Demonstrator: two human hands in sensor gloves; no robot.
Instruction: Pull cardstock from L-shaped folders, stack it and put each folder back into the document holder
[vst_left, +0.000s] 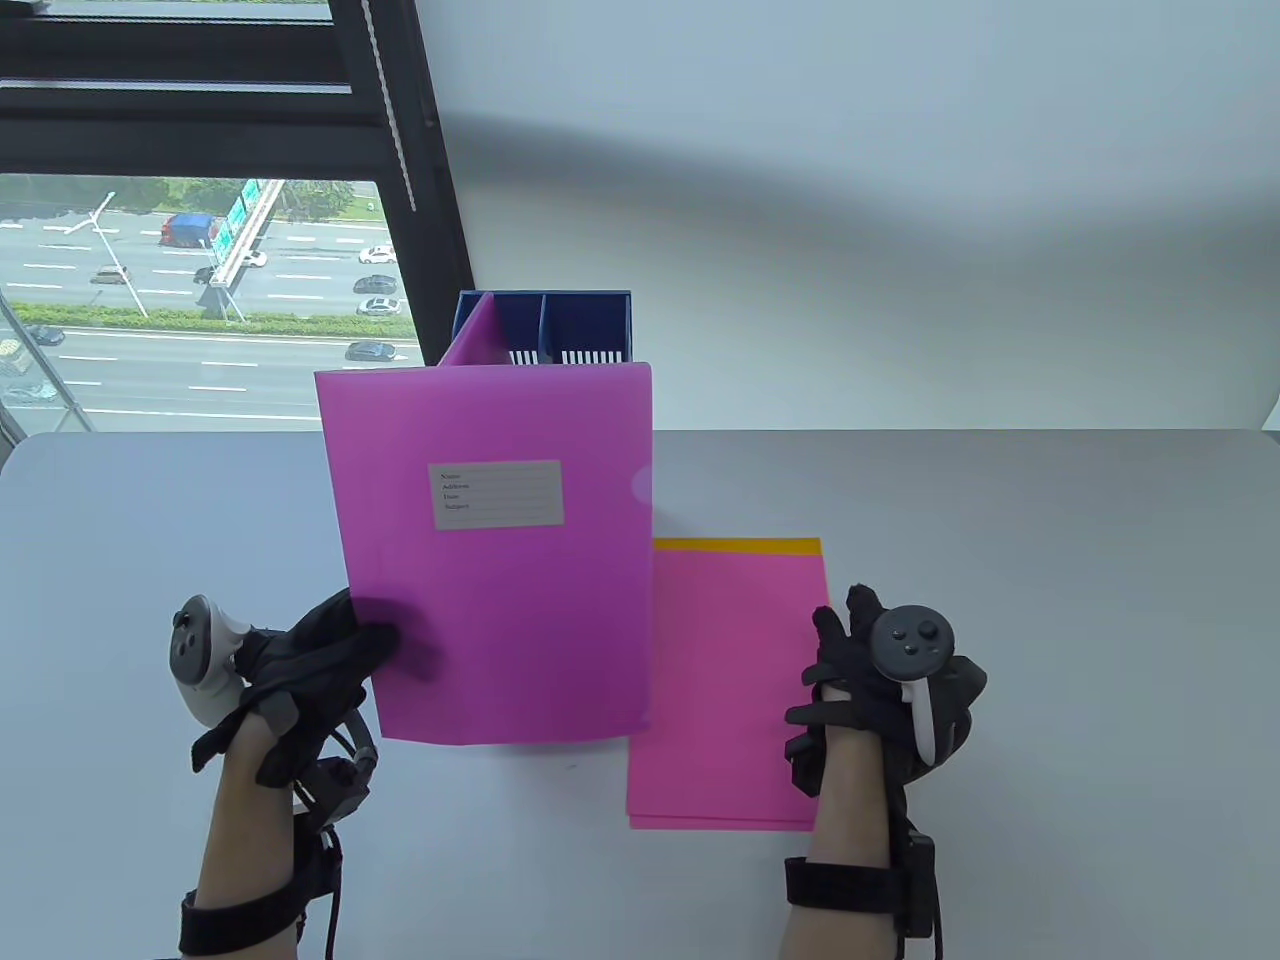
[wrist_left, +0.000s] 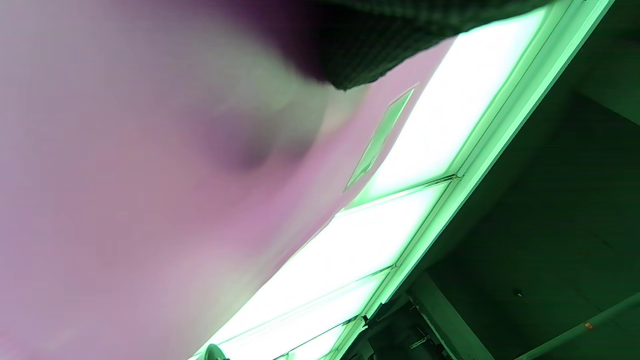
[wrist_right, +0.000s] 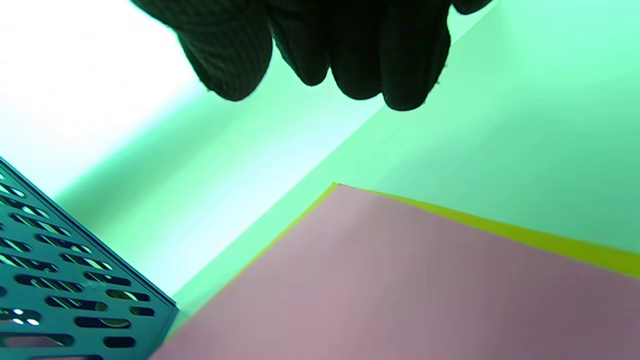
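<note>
Here left hand (vst_left: 320, 660) grips folder (vst_left: 490, 550)

There are two hands, a left hand (vst_left: 330, 650) and a right hand (vst_left: 880, 680). There is one purple folder (vst_left: 490, 560) with one white label (vst_left: 496, 494). There is one blue document holder (vst_left: 570, 325). The paper stack shows pink sheets (vst_left: 730, 680) and one yellow sheet (vst_left: 735, 546).

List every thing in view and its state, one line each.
Folder: purple, held upright off the table, label facing the camera.
Left hand: grips the folder's lower left edge.
Right hand: holds nothing, beside the cardstock.
Cardstock: pink on yellow, stacked flat on the table.
Holder: blue, upright behind the folder.
</note>
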